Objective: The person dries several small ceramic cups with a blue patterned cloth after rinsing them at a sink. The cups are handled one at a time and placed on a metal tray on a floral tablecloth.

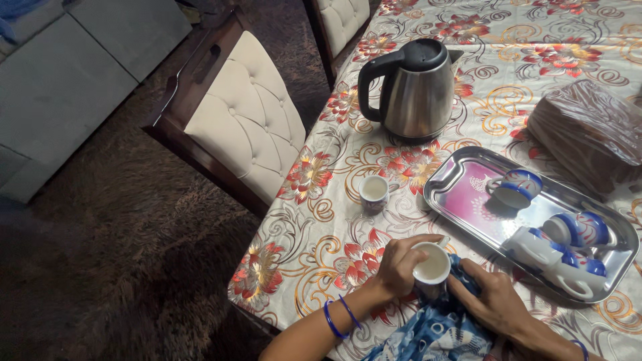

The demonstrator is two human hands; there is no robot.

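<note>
Right now we've got our left hand (400, 266) wrapped round a small white ceramic cup (431, 268), fingers clenched on its rim and side, cup tipped a bit so the pale inside faces us. It sits at the table's near edge, approx 6 o'clock in the head view. Two blue bangles (340, 316) ring the left wrist. Our right hand (493, 302) is at 5 o'clock, pressing a blue and white patterned cloth (435, 331) against the cup's lower side; fingers curled on the cloth, grasping it. The cloth bunches under the cup and trails toward us.

At approx 11 o'clock from the held cup, well apart, a second small white cup with blue pattern (374, 192) stands upright on the floral cream, red and gold tablecloth (314, 227). At 2 o'clock lies a shiny rectangular steel tray (461, 200) w/ several blue and white cups (565, 244) lying on their sides. Further off at 12 o'clock stands a steel electric kettle with black handle and lid (409, 90). A brown plastic-wrapped bundle (588, 130) sits at 1 o'clock, past the tray. A dark wooden chair with cream tufted padding (241, 117) is pushed near the table at 10 o'clock, on a dark shaggy carpet (120, 267).
</note>
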